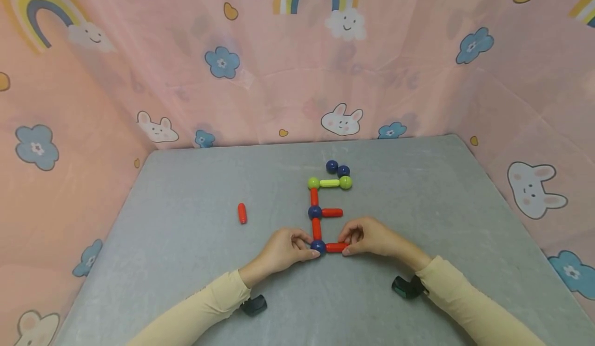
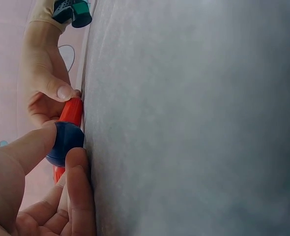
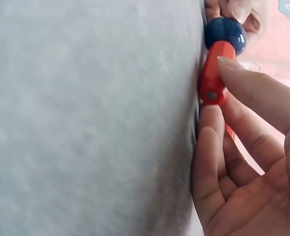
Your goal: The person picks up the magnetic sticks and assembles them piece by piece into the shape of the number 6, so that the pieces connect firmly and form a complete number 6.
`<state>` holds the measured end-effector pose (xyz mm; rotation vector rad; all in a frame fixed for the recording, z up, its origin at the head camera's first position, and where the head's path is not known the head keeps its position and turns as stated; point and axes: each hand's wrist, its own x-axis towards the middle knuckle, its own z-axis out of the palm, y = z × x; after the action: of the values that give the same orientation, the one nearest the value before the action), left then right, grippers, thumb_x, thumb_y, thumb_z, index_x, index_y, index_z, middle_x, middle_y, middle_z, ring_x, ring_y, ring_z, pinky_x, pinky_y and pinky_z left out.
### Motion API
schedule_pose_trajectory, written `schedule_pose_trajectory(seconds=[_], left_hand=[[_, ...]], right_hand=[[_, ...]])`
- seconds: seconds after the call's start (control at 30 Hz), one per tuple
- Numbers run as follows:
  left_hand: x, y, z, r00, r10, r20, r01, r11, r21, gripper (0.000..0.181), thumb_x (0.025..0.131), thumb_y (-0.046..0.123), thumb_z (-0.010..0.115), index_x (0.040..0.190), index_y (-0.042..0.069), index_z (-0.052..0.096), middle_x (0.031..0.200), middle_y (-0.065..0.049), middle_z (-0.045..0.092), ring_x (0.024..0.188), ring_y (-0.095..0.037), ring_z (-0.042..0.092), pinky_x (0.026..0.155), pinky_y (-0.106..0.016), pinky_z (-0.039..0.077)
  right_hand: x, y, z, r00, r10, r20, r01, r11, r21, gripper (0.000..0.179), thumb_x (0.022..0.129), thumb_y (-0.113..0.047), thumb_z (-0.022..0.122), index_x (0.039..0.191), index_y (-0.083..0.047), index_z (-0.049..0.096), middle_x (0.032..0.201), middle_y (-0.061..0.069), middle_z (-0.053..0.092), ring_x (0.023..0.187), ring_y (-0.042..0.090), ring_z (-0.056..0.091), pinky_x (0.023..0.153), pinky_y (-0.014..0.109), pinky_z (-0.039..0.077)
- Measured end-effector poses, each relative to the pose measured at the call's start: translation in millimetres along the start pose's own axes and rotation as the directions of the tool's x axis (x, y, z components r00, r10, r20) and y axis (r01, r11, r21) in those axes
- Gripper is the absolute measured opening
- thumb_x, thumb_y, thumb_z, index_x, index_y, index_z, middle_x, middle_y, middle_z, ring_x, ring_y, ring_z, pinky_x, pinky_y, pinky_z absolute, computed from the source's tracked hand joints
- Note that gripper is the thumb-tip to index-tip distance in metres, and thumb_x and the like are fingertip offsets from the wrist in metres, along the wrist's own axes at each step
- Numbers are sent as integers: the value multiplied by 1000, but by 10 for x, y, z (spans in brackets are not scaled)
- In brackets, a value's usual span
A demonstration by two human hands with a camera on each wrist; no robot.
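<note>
Magnetic rods and balls lie joined on the table in an E-like shape. My left hand (image 1: 286, 250) pinches the dark blue ball (image 1: 318, 247) at its near corner between thumb and fingers. My right hand (image 1: 370, 237) grips the outer end of the red magnetic rod (image 1: 335, 247) that meets this ball; the rod's metal tip (image 3: 212, 95) shows in the right wrist view. Farther up stand a red upright rod (image 1: 316, 229), a middle blue ball (image 1: 315, 211) with a red side rod (image 1: 332, 213), another red rod (image 1: 314, 197), and a green rod (image 1: 329, 183) between two green balls.
Two loose dark blue balls (image 1: 332, 167) sit just behind the right green ball (image 1: 345, 182). A single red rod (image 1: 242, 213) lies apart on the left of the grey table (image 1: 186, 196). A pink patterned curtain (image 1: 260, 93) hangs around the back and sides.
</note>
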<state>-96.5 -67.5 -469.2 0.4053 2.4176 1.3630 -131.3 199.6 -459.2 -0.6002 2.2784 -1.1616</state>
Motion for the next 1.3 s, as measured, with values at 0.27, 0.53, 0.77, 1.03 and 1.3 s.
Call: schedule_pose_trajectory(seconds=[0.27,0.53,0.77,1.03,1.3], left_hand=[[-2,3,-3,1000,3,0,-3,1000,4,31,80,28,83,102,7,73,72,2,69,62,-5,57,56,-19,43],[4,-9,-13,1000,14,6,-14,1000,-3,31,81,27,82,102,7,72,72,1,69,62,-6,56,56,-19,44],[-5,-4,-45,998,47,47,-48,999,10,28,83,24,80,104,6,71,72,0,69,59,-4,55,53,-19,44],[34,119,-175,997,64,30,-67,993,98,14,90,24,73,96,12,71,77,3,68,65,-6,58,58,-22,49],[357,248,-279,972,222,-77,-192,940,281,22,89,24,75,106,12,71,100,-3,68,92,-13,59,83,-26,49]], right_hand=[[38,-36,-202,999,1,53,-1,1000,12,26,82,-17,80,105,-8,72,92,6,69,80,14,62,69,23,54],[199,-92,-629,995,-11,-97,5,998,-65,30,87,-21,76,112,-7,71,100,9,70,85,18,62,76,27,52],[355,-71,-901,970,1,-244,-25,995,-94,31,88,-24,75,114,-7,71,107,9,71,93,21,59,81,31,47],[609,45,-1042,948,36,-317,-54,997,-50,35,91,-32,72,119,-12,69,117,9,68,106,24,56,90,35,43],[866,149,-1088,940,24,-341,-33,999,-19,42,92,-34,71,126,-10,65,125,12,66,113,27,58,100,45,43]])
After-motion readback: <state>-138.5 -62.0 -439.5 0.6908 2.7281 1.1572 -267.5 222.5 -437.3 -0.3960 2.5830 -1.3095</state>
